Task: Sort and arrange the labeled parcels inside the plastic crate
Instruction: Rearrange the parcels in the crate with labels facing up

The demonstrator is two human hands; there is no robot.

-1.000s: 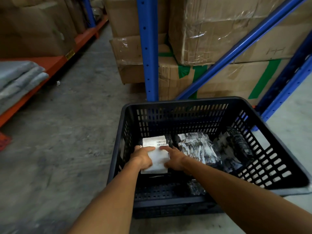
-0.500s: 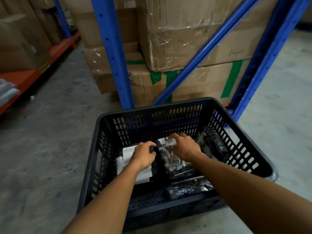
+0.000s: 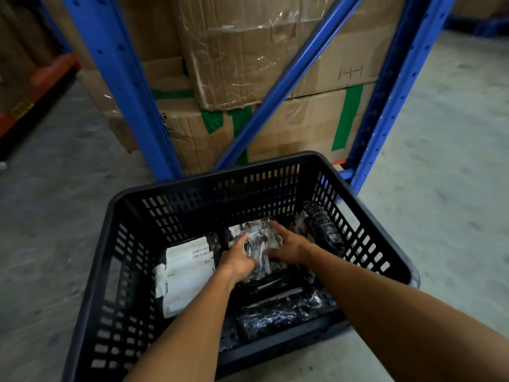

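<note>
Dim overall, corners vignetted dark. Brightest patch is the concrete floor at right. Glare on plastic wrap over the cardboard boxes. Wide-angle bends the blue rack uprights. Slight softness toward the edges; crate interior deep in shadow.

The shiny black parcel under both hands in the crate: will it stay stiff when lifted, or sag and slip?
The shiny black parcel looks wrapped in crinkled glossy film, so it may be slippery. The wrinkles suggest soft wrapping, so it could sag at the ends. Its blocky shape makes rolling unlikely. The left hand and right hand press it from both sides, which should steady it.
</note>
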